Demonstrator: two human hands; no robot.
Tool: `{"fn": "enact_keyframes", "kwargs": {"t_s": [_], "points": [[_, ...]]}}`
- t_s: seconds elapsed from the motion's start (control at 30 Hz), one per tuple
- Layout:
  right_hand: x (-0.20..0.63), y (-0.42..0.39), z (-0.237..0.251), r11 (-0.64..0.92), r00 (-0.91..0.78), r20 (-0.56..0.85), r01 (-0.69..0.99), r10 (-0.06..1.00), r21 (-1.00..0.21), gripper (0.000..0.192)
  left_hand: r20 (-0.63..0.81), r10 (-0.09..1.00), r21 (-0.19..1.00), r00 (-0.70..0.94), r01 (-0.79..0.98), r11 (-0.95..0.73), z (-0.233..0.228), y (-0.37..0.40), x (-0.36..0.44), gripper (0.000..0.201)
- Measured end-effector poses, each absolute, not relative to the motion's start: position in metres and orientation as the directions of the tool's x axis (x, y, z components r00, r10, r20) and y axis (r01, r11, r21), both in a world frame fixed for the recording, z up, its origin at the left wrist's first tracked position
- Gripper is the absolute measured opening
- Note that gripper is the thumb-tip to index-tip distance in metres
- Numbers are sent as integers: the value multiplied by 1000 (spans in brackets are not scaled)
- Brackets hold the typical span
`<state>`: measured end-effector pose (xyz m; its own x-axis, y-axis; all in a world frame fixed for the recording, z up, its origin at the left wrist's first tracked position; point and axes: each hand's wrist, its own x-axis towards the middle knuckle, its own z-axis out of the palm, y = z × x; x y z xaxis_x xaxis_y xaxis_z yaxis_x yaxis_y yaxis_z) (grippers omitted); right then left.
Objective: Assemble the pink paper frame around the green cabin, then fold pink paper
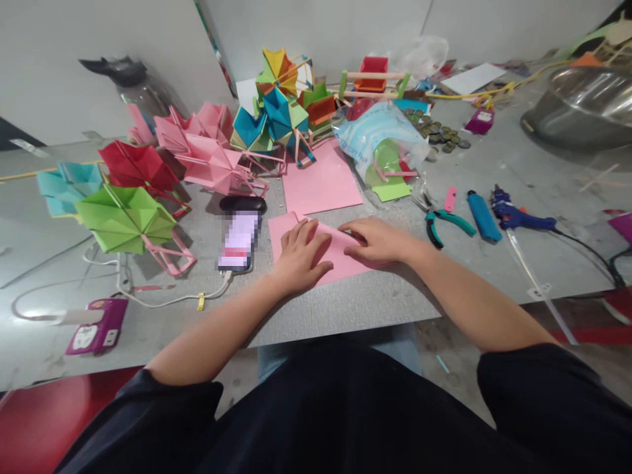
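A sheet of pink paper point(340, 253) lies near the front edge of the table, its far side folded over in a slanting flap. My left hand point(302, 255) rests flat on the left part of this sheet, fingers spread and thumb out. At the right end of the fold, my right hand point(378, 240) has its fingers bent round the paper, with the edge running in between thumb and forefinger. Part of the sheet is hidden under both hands. Just beyond it lies a stack of pink paper point(323, 181).
Left are folded paper umbrella shapes, one green point(126, 217), and a phone point(239, 240) on a charging cable. To the right lie pliers point(449, 220), a blue cutter-like tool point(484, 216) and a glue gun point(523, 214). Behind them are a plastic bag point(380, 135) and a metal bowl point(587, 108).
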<state>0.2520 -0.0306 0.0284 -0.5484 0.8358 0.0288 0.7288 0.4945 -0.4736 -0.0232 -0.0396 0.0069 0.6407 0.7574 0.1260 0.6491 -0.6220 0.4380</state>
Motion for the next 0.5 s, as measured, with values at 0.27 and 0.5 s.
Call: {"fn": "enact_keyframes", "kwargs": {"t_s": [0.27, 0.5], "points": [[251, -33, 33, 461, -524, -10, 758, 852, -460, 49, 106, 747, 430, 656, 647, -629, 5, -38, -24, 60], [265, -32, 45, 263, -432, -183, 778, 883, -570, 35, 100, 734, 436, 672, 634, -639, 5, -37, -26, 61]]}}
